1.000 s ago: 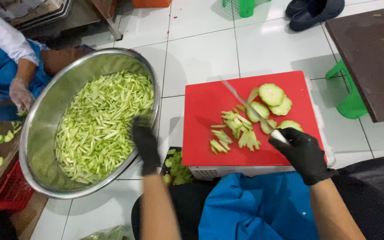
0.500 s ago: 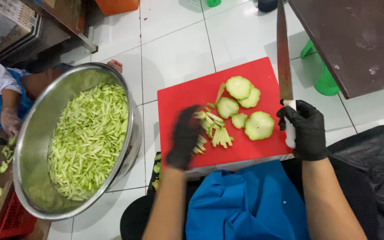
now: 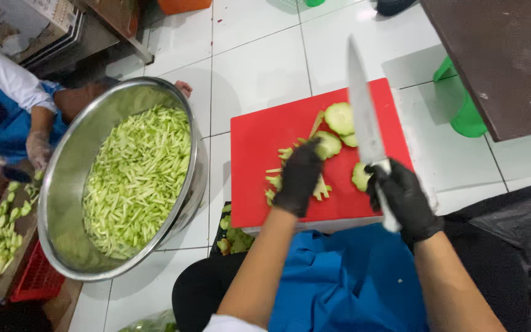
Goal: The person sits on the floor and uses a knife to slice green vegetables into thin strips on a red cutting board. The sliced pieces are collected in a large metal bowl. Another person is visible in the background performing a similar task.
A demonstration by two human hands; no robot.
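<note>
A red cutting board (image 3: 259,135) lies in front of me with round green vegetable slices (image 3: 339,118) and cut green strips (image 3: 276,178) on it. My left hand (image 3: 297,177), in a black glove, presses down on a slice among the strips. My right hand (image 3: 404,200), also black-gloved, grips a large knife (image 3: 362,117) by its white handle; the blade is raised and points away from me over the board. One slice (image 3: 359,176) lies just left of my right hand.
A big steel bowl (image 3: 62,184) full of green strips stands on the white tiled floor to the left. Beyond it another person in blue with clear gloves (image 3: 37,147) works over green pieces. A brown table (image 3: 505,55) and green stool (image 3: 465,117) stand at right.
My left hand came from the bowl's rim to the board and now rests on a slice. My right hand lifted the knife off the board until its blade points away.
</note>
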